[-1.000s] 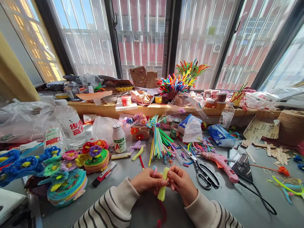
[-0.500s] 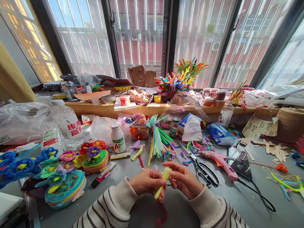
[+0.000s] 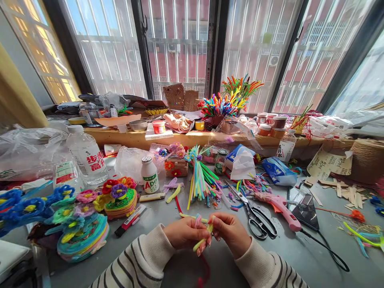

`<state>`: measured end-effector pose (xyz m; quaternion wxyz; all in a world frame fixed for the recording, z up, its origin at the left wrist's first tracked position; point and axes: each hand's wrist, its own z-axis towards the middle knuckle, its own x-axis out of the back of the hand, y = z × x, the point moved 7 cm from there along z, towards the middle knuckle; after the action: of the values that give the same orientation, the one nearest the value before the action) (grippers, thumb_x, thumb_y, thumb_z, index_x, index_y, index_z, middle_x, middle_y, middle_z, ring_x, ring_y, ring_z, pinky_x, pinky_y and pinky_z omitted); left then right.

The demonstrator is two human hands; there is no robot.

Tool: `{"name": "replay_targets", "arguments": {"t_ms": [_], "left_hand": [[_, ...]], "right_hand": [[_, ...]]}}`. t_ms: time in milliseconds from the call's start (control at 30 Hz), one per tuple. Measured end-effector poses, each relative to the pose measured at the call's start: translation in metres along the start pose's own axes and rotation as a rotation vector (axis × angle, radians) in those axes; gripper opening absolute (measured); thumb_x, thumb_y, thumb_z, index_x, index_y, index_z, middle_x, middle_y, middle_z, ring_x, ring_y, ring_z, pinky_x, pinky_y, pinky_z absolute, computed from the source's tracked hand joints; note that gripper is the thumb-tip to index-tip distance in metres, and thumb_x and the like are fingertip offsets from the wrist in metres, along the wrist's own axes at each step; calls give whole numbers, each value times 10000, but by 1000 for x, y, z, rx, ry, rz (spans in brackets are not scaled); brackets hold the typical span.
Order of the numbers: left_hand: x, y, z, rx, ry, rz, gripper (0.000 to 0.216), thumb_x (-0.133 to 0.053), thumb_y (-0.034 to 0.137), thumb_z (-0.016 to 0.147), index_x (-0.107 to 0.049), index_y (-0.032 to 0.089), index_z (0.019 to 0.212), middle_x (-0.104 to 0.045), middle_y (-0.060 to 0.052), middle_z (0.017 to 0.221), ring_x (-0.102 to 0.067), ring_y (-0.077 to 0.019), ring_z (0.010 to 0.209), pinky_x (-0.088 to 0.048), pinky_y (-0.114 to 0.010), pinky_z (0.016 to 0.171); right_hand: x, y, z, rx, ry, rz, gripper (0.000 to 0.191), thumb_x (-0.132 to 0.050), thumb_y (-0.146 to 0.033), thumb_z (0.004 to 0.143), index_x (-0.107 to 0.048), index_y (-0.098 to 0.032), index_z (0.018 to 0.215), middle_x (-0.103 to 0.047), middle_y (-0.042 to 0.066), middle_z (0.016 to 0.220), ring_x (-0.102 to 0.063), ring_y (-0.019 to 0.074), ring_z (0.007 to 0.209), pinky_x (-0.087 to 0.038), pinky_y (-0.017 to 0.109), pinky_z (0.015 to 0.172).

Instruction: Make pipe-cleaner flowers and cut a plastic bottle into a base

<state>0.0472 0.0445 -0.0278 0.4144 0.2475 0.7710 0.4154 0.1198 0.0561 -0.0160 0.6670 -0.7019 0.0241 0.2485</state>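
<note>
My left hand [image 3: 188, 233] is closed around a pale yellow pipe cleaner [image 3: 198, 245], one end of which sticks out below the fingers. A small pink and light blue fuzzy piece [image 3: 198, 221] also pokes up from that hand. Pressed close on the right, my right hand [image 3: 230, 233] pinches the yellow pipe cleaner between thumb and fingers. Part of its length shows behind the hands. Below them hangs a blurred dark red strand [image 3: 205, 269]; where it joins is hidden. Beyond lies a bundle of pastel pipe cleaners [image 3: 204, 182].
Black-handled scissors [image 3: 255, 218] and a pink glue gun [image 3: 282, 210] lie to the right, beside a phone [image 3: 306, 210]. Fuzzy flowers on round layered bases [image 3: 84, 242] stand at left. A white bottle [image 3: 149, 176], a lighter [image 3: 152, 197] and a red-black box [image 3: 130, 220] sit nearer.
My right hand's fingers, spread before, have closed into a pinch at the yellow pipe cleaner. The yellow piece looks narrower, and a length of it now shows behind the hands. My left hand stays put.
</note>
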Motion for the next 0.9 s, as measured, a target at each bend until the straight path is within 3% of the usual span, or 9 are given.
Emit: {"name": "replay_targets", "arguments": {"t_ms": [167,300,500,700,800,900], "left_hand": [[-1,6,-1,-32,28,17,276,-623,359,593,-586,86,610,-533,20,454,-469,-41,377,-319,-152,402],[0,10,-3,-35,85,85,248,-630,324,592,-599,108,710,-584,-1,589,-530,-70,499,-387,-182,526],[4,28,-7,-154,268,289,269,-606,359,598,-617,100,668,-572,-10,586,-501,-73,520,-362,-183,527],[6,33,-11,-180,366,367,282,-581,372,610,-632,114,714,-568,-7,565,-491,-87,500,-334,-188,480],[6,33,-10,-194,367,415,270,-562,370,627,-634,114,678,-574,-8,559,-488,-93,516,-345,-198,507],[12,39,-12,-273,469,460,247,-594,344,597,-630,121,698,-592,-10,605,-502,-109,584,-368,-212,575]], "right_hand": [[2,-7,-1,70,49,-57,310,-600,-432,603,-556,-132,539,-451,-48,412,-378,45,377,-294,177,378],[9,-12,-2,123,116,-131,269,-591,-399,631,-581,-136,581,-472,-42,440,-401,54,392,-322,189,402],[16,-15,-3,97,160,-172,282,-619,-375,609,-623,-138,761,-549,-11,544,-446,71,448,-370,196,423],[16,-17,-1,114,123,-216,262,-610,-380,611,-614,-137,710,-565,-1,564,-441,70,452,-382,195,422],[16,-17,-2,126,136,-259,277,-595,-403,615,-593,-139,696,-553,-2,570,-442,74,456,-381,196,415],[18,-16,-3,105,167,-334,298,-569,-429,628,-564,-136,683,-519,-13,548,-414,61,420,-325,177,365]]}}
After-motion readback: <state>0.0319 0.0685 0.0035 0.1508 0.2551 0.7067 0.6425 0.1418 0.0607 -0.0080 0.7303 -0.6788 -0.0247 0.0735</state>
